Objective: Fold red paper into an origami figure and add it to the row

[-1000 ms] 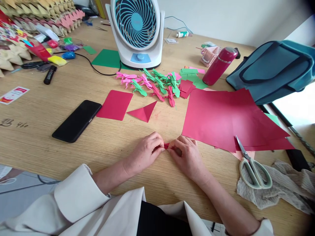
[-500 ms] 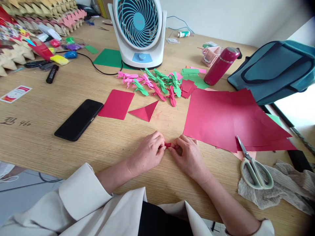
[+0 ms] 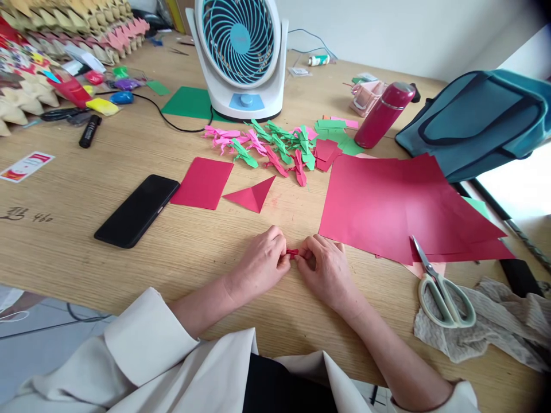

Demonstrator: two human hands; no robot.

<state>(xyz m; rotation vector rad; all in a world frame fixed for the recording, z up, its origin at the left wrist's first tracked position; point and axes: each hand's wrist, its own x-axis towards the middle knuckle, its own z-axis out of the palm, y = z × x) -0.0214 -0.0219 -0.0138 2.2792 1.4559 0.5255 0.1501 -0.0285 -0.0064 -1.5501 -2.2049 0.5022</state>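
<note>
Between my two hands is a small folded piece of red paper point(image 3: 292, 252), mostly covered by the fingers. My left hand point(image 3: 269, 258) pinches its left end, and my right hand point(image 3: 322, 264) pinches its right end, just above the tabletop. Beyond them lies a red paper folded to a triangle point(image 3: 253, 195), with a stack of red paper squares point(image 3: 204, 183) to its left. Farther back is a pile of folded paper figures point(image 3: 271, 143) in green, pink and red. Large red sheets point(image 3: 374, 201) lie to the right of my right hand.
Scissors point(image 3: 445, 298) rest partly on the red sheets and a crumpled cloth point(image 3: 491, 321) at right. A black phone point(image 3: 138, 211) lies at left. Behind stand a white fan point(image 3: 241, 103), a red bottle point(image 3: 383, 117) and a teal bag point(image 3: 477, 120). A black marker point(image 3: 89, 131) lies far left.
The view has shifted slightly. Both hands keep their pinch on the small folded red paper, with only slight finger movement.
</note>
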